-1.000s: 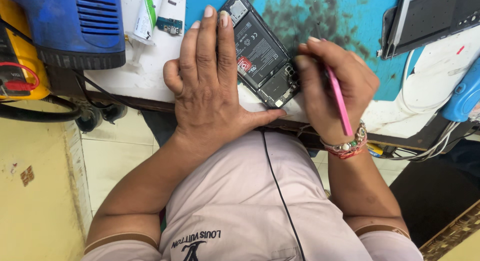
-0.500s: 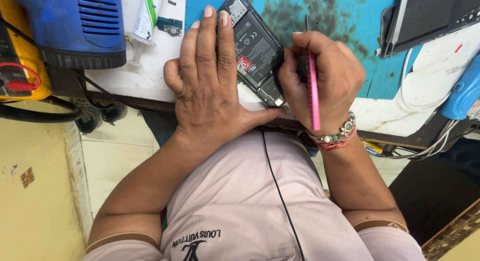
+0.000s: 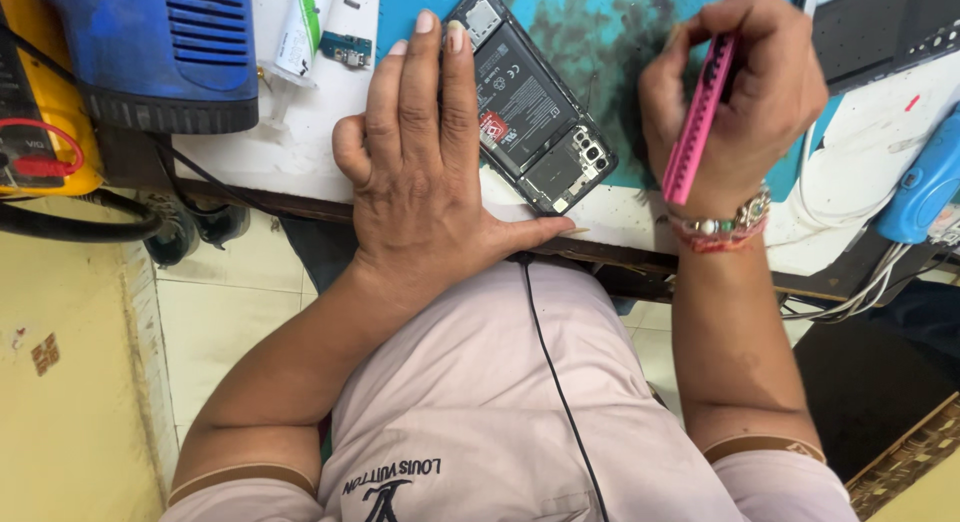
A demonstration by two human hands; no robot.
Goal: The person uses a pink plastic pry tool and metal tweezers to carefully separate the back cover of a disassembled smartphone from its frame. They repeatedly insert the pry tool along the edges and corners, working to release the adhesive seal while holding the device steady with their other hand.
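While your left hand (image 3: 425, 192) lies flat, fingers spread, pinning the opened phone (image 3: 530, 102) on the blue mat (image 3: 620, 32), your right hand (image 3: 735, 92) grips a pink tool (image 3: 697, 117) just beside it. Small red label (image 3: 494, 128) on the battery, white-green tube (image 3: 300, 32) upper left.

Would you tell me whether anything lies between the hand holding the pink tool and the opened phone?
Nothing visible does: the right hand holds the pink tool above bare blue mat, right of the opened phone.
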